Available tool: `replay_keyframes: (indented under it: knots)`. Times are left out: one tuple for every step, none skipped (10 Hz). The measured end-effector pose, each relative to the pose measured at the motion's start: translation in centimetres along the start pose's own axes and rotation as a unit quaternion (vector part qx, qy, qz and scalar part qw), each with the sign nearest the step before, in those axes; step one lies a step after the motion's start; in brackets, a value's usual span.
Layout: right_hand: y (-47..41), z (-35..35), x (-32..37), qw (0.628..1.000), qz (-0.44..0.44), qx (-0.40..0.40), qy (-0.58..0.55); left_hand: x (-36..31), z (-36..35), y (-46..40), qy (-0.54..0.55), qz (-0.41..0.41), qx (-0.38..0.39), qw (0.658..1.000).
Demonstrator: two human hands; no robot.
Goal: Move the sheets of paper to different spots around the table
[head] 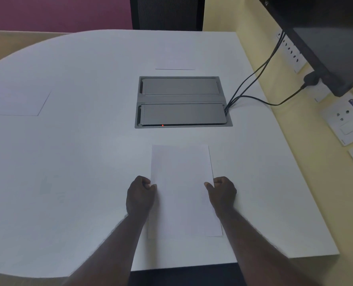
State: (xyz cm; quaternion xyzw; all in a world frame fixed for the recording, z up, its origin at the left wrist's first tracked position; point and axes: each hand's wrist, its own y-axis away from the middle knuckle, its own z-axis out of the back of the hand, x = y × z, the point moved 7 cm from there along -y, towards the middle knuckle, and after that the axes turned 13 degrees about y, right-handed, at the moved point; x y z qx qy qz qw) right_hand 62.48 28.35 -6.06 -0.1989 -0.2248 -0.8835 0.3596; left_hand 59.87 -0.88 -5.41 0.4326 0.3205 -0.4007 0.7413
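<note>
A white sheet of paper (181, 186) lies lengthwise on the white table (78, 162), just in front of me. My left hand (140, 195) pinches its left edge and my right hand (223, 193) pinches its right edge, fingers curled. A second sheet (20, 100) lies flat at the far left of the table. A third sheet (174, 62) lies beyond the grey box; only its near edge shows clearly.
A grey cable box (181, 102) with two lids is set into the table's middle. Black cables (254, 83) run from it to wall sockets (345, 118) on the right. A dark monitor (326, 38) hangs at the upper right. A dark chair (167, 13) stands at the far side.
</note>
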Motion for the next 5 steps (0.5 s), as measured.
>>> replay_keyframes:
  knots:
    - [0.0,0.1,-0.1,1.0,-0.005,-0.017,-0.005,0.0,0.1,-0.1,-0.003,-0.006,-0.008,1.0]
    - [0.1,0.3,-0.1,1.0,-0.006,-0.027,-0.001,0.3,0.1,-0.3,-0.003,-0.005,-0.004,1.0]
    - [0.2,0.4,-0.1,1.0,0.0,-0.027,-0.003,0.6,0.1,-0.3,0.004,-0.005,0.005,1.0]
    - [0.5,0.8,0.5,0.998,0.042,-0.042,-0.004,0.3,0.0,-0.3,0.046,0.003,0.013,0.999]
    - [1.1,1.5,1.2,0.995,0.074,-0.069,-0.008,-0.4,0.4,-0.5,0.086,0.012,0.004,0.996]
